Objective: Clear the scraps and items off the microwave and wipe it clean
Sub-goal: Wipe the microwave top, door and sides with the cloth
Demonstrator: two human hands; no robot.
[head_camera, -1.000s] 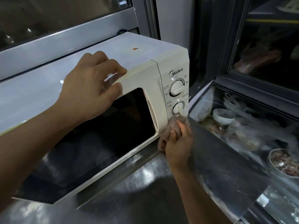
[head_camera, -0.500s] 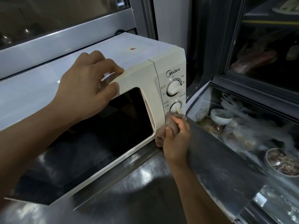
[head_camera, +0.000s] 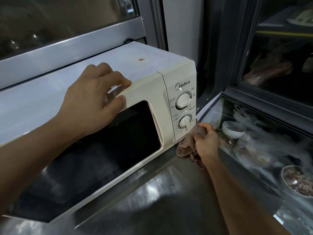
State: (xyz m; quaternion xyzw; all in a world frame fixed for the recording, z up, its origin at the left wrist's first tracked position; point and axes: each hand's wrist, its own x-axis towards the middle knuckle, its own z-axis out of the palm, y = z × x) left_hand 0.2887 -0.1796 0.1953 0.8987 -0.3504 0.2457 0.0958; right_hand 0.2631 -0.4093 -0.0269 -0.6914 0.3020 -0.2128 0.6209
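A: What's nearest?

B: A shiny steel counter (head_camera: 152,200), streaked with reflections. On it sits the cream microwave (head_camera: 152,92), boxy, with a glossy black door window; its left end is cut off by the frame.

A: And the hands?

B: The right hand (head_camera: 205,141) is curled tight around a crumpled brown cloth (head_camera: 186,146), held against the microwave's lower right corner below the lower dial (head_camera: 184,122). The left hand (head_camera: 91,99) grips the door's top edge, fingers over the top, thumb on the front.

A: Anything on top?

B: One small orange scrap (head_camera: 141,59) on the smooth white top. Farther right, a white bowl (head_camera: 233,129) behind glass, its surroundings blurred.
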